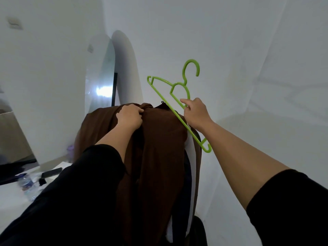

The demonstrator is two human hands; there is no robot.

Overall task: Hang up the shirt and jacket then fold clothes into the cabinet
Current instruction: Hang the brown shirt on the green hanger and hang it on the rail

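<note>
Walls: white walls [195,23] fill most of the view, behind everything.
Brown garment: a big brown garment [159,148] hangs in long folds in the middle of the view, from the height of the hands down to the bottom edge. It is held up in front of the white wall. Whether it is the shirt or the jacket, one cannot tell.
Mirror: a tall arched mirror [104,75] leans at the wall, to the left of and behind the garment.
Bench: a white bench [10,196] is at lower left, partly hidden by the left sleeve.
Hanger: a green plastic hanger [179,103] is tilted, with its hook up and to the right. Its long bar goes across the top right part of the garment, touching or just over the cloth.
Left hand: the left hand [130,116] is at the top edge of the garment. Its fingers are curled and pinch a fold of the brown cloth.
Right hand: the right hand [196,112] holds the hanger near its neck. The fingers are curled round the green frame, and the forefinger lies stretched along it.
Phone: a dark phone [52,172] lies flat on the bench.
Bottle: a clear water bottle [29,186] is near the phone; it is blurred.
</note>
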